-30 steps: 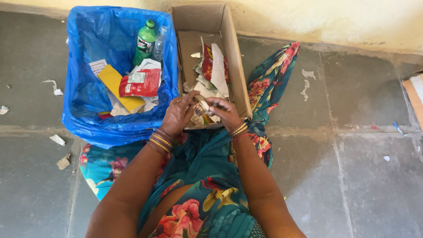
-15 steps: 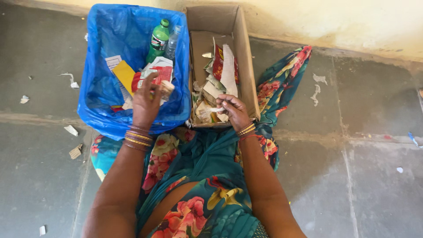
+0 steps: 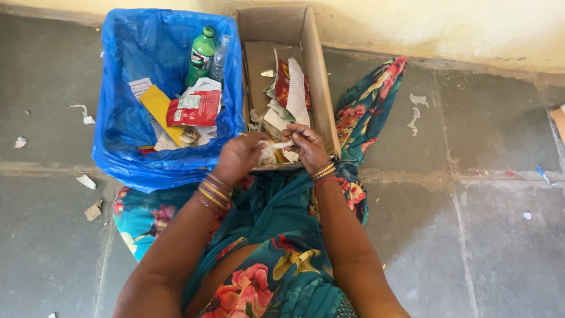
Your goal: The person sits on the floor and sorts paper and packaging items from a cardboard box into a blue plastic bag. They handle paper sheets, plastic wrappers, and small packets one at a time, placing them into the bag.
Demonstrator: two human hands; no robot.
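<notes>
Sitting over the cardboard box (image 3: 321, 88), the person pinches a pale paper scrap (image 3: 276, 147) at its near end between right hand (image 3: 306, 147) fingertips, while the left hand (image 3: 238, 156) curls beside it, fingers bent together, blue-lined bin (image 3: 118, 118) close alongside for dropping

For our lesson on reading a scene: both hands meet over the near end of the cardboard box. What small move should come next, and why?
Probably the left hand should carry the pale scrap over to the blue bag. Both it and the right hand pinch that scrap above the cardboard box, and the bag beside it already holds wrappers and bottles.
</notes>
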